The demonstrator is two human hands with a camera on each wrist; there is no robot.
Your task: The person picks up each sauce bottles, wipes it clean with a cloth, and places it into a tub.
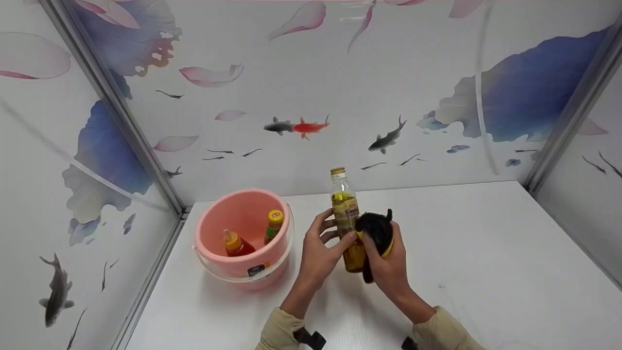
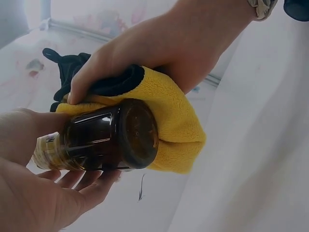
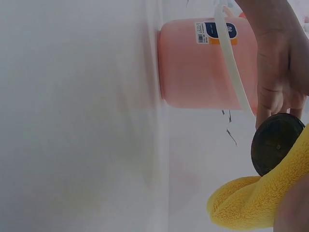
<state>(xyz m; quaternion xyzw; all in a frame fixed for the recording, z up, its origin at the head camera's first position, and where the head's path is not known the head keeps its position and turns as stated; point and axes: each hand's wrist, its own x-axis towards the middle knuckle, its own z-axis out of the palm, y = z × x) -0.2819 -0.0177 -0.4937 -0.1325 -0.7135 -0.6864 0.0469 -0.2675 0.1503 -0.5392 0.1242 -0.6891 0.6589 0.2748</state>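
Observation:
My left hand (image 1: 320,248) grips a glass bottle of yellow-green oil (image 1: 346,209) with a gold cap, its fingers and thumb curled round the label. The bottle is held up above the table, slightly tilted. In my right hand (image 1: 391,262) is a folded cloth (image 1: 377,228), black on one side and yellow on the other. The left wrist view shows the yellow side of the cloth (image 2: 176,116) against the bottle's side, near its base (image 2: 140,133). The right wrist view also has the bottle's dark round base (image 3: 275,142) beside the yellow cloth (image 3: 251,203).
A pink bucket (image 1: 243,267) with a white handle stands on the white table (image 1: 486,267) to the left. Inside it are a bottle of red sauce with a yellow cap (image 1: 234,242) and a yellow-capped bottle (image 1: 274,224). Printed wall panels (image 1: 340,87) enclose the table.

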